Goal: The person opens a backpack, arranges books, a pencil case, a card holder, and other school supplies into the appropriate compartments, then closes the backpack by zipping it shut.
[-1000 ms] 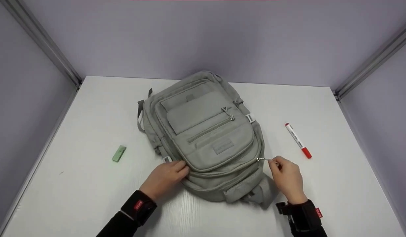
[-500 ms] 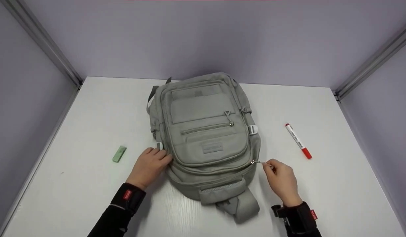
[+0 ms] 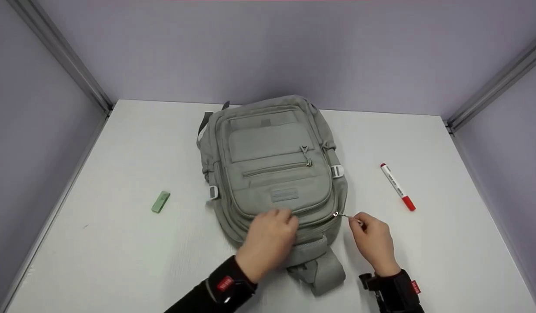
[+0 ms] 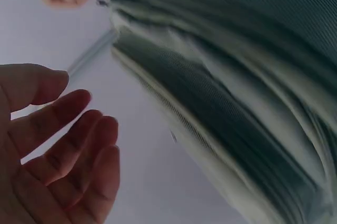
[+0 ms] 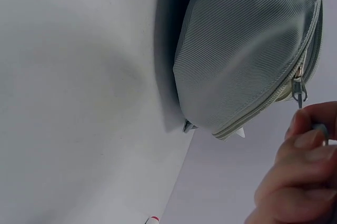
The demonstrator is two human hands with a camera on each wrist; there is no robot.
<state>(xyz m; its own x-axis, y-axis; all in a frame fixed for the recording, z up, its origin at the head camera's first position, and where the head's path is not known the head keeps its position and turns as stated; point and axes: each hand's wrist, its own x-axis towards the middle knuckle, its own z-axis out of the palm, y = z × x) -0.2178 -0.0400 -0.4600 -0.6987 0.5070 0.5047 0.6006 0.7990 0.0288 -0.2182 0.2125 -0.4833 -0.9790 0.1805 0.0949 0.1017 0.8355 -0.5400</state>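
Note:
A grey-green backpack (image 3: 278,143) lies front side up on the white table, its top handle and strap pointing toward me. At its lower right edge, my right hand (image 3: 372,241) pinches the cord of a zipper pull (image 5: 299,89), which stretches away from the bag. My left hand (image 3: 268,241) is over the near end of the backpack in the head view. In the left wrist view its fingers (image 4: 79,145) are loosely bent with nothing between them, apart from the fabric. Beside them a compartment gapes along its zipper edge (image 4: 174,110).
A green eraser-like block (image 3: 161,201) lies on the table (image 3: 107,243) left of the backpack. To the right lies a white marker with a red cap (image 3: 398,187). Grey panels (image 3: 163,52) enclose the table at the back and both sides.
The backpack has turned slightly and straightened. My left hand has let go of its left edge and moved right over the near end. The right hand keeps hold of the zipper pull.

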